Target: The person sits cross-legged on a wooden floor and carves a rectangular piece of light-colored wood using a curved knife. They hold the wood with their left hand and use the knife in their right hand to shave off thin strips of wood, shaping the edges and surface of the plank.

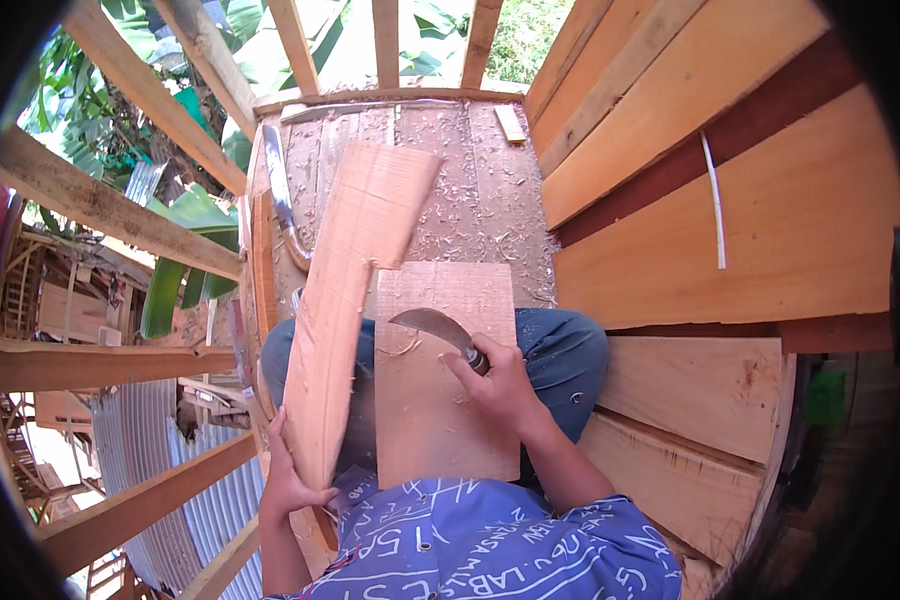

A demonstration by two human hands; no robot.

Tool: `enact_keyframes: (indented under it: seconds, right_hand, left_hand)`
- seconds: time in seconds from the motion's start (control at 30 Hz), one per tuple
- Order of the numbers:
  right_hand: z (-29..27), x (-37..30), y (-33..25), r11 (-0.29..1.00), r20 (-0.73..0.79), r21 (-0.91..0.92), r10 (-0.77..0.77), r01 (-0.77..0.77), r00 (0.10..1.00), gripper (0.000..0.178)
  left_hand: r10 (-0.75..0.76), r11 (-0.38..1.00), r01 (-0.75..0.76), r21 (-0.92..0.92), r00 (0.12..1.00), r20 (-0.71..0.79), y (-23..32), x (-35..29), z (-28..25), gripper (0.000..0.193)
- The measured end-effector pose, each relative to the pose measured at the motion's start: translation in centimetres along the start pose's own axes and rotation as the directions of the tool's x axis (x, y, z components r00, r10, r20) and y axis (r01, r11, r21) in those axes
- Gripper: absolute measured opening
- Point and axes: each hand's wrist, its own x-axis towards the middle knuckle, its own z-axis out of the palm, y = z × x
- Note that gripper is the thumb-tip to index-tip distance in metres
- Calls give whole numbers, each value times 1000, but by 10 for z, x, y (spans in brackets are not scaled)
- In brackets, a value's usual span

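A long, notched wooden piece (pixel 342 260) leans up and away from me, wider at its far end. Its near end is gripped by my left hand (pixel 292 472), with the thumb across the bottom. In my right hand (pixel 502 385) is a knife with a curved blade (pixel 436 326) and a dark handle, its tip pointing left. The blade is over a flat rectangular board (pixel 448 400) that rests across my lap, and it does not touch the notched piece. A few curled shavings lie on the board near the blade.
Wood shavings litter the plank floor (pixel 460 200) ahead. A long blade with a curved handle (pixel 282 195) lies at the left by the railing (pixel 120 215). A small wood block (pixel 510 124) sits far ahead. A plank wall (pixel 720 230) closes the right side.
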Motion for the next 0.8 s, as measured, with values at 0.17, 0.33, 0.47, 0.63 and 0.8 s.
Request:
enact_keyframes:
  seconds: [0.17, 0.33, 0.47, 0.63, 0.8]
  right_hand:
    - [-20, 40, 52, 974, -198, 229, 50, -3, 979, 32]
    - [-20, 114, 77, 994, -292, 62, 103, -89, 951, 36]
    - [-31, 140, 101, 971, -465, -237, -82, -35, 881, 37]
    - [-20, 166, 140, 999, -424, 18, -34, 46, 905, 36]
    - [-31, 130, 106, 989, -222, 145, 71, -39, 973, 36]
  left_hand:
    - [-61, 891, 123, -437, 986, 155, 0, 8, -25, 129]
    - [-30, 676, 222, -702, 961, 275, 32, 5, 0, 125]
    - [66, 548, 301, -781, 915, 399, 65, 0, 28, 122]
    - [113, 513, 308, -801, 901, 419, 73, -18, 24, 119]
    - [7, 749, 214, -627, 944, 330, 68, -26, 4, 116]
